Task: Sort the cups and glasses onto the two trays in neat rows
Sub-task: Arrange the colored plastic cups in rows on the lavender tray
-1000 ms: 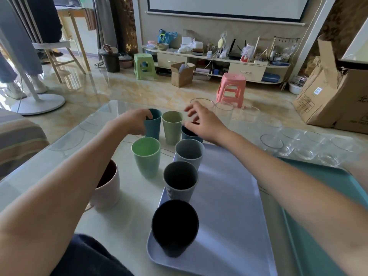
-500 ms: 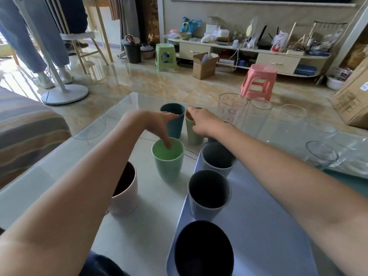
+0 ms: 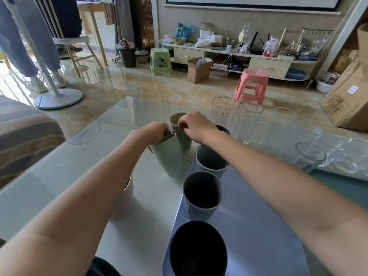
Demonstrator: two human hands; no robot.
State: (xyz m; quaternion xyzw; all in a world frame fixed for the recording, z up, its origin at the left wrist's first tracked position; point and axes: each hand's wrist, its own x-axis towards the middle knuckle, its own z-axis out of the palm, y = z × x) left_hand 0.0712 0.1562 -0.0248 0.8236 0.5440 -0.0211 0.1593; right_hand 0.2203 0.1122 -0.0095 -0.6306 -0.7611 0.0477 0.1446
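Note:
My left hand grips the rim of a mint-green cup, which is tilted away from me on the table. My right hand pinches the rim of an olive-green cup just behind it. On the lavender tray stand grey-blue cups and a black cup in a column along its left edge. A pink cup is partly hidden under my left forearm. Clear glasses stand behind the trays. A teal tray lies at the right.
The glass table's far edge runs just beyond the cups. On the floor behind are a pink stool, a green stool, a fan base and cardboard boxes. A person's legs stand at the far left.
My left hand took hold of the mint-green cup and tipped it. My right hand moved from the dark blue cup to the olive-green cup's rim. The teal cup is now hidden.

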